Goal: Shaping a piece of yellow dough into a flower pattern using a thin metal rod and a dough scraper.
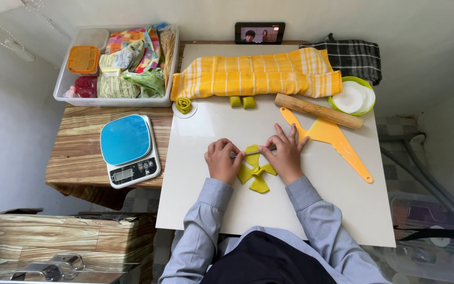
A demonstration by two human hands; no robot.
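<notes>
Hands [223,159] [285,153] over yellow dough [257,173], each grip pinching, seemingly, thin metal rod [252,153]

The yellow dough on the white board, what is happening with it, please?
A person in grey sleeves works on the yellow dough piece, cut into petal-like flaps, on the white board. Both hands, left hand and right hand, press a thin stick across its top. Nearby lie a rolling pin, a yellow scraper, a kitchen scale and a striped towel.
</notes>
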